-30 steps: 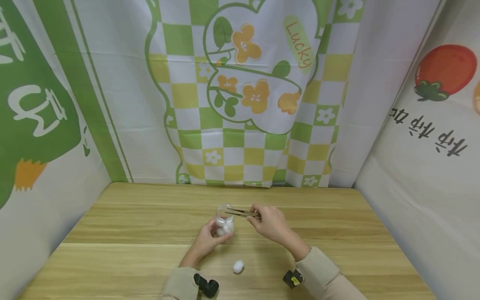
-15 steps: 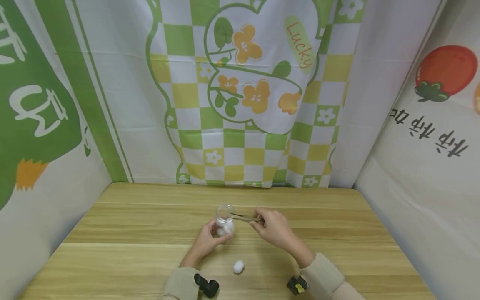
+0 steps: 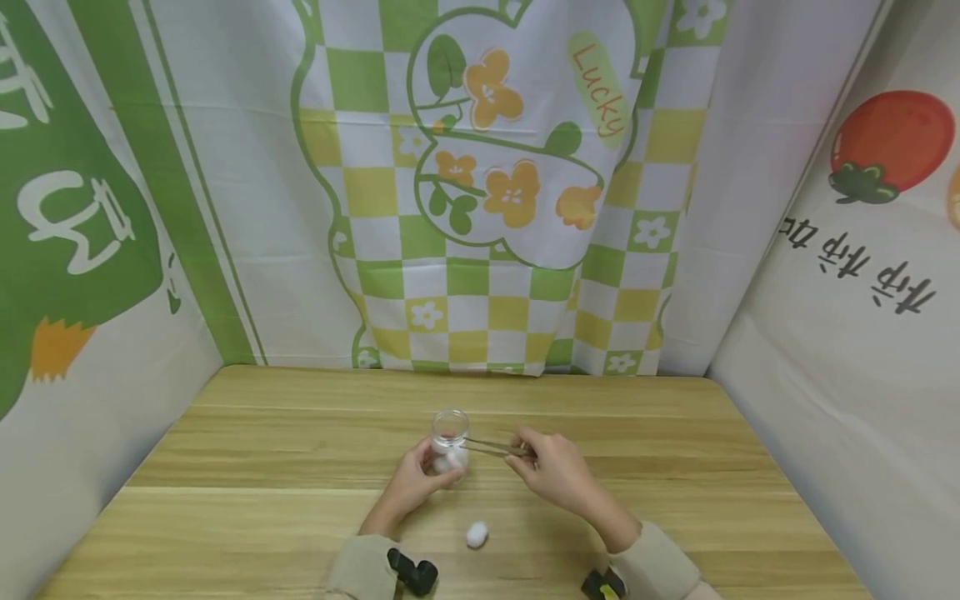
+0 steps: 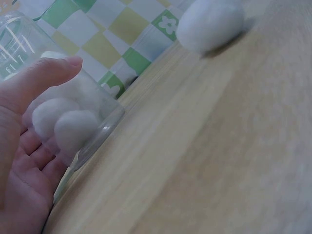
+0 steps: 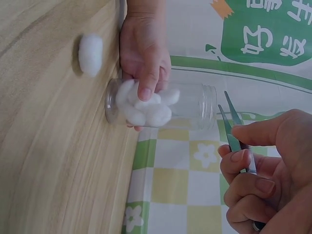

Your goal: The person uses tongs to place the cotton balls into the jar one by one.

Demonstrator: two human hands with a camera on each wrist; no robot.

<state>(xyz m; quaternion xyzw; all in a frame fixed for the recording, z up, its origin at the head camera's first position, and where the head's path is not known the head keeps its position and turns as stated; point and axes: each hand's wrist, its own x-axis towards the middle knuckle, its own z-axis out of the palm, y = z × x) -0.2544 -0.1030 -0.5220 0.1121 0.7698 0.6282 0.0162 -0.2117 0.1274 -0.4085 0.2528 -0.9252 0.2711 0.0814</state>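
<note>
A clear jar (image 3: 451, 429) stands upright on the table without a lid, several white cotton balls (image 5: 146, 108) in its lower half. My left hand (image 3: 415, 479) grips it low down, thumb across the front and fingers round the back. In my right hand (image 3: 557, 469) a pair of metal tweezers (image 3: 495, 447) is pinched between thumb and fingers. Its tips are slightly apart with nothing between them, just outside the jar's mouth on the right. One loose cotton ball (image 3: 477, 534) lies on the table between my forearms, also in the left wrist view.
The wooden table (image 3: 300, 433) reaches back to a hanging checked cloth (image 3: 465, 283). Printed cloths also hang at the left and right sides. A black wrist camera (image 3: 412, 572) sits at my left cuff, another (image 3: 603, 585) at my right.
My right hand has drawn back to the right and towards me, and the tweezers' tips have moved from over the jar's mouth to beside its rim. Left hand, jar and loose cotton ball stay put.
</note>
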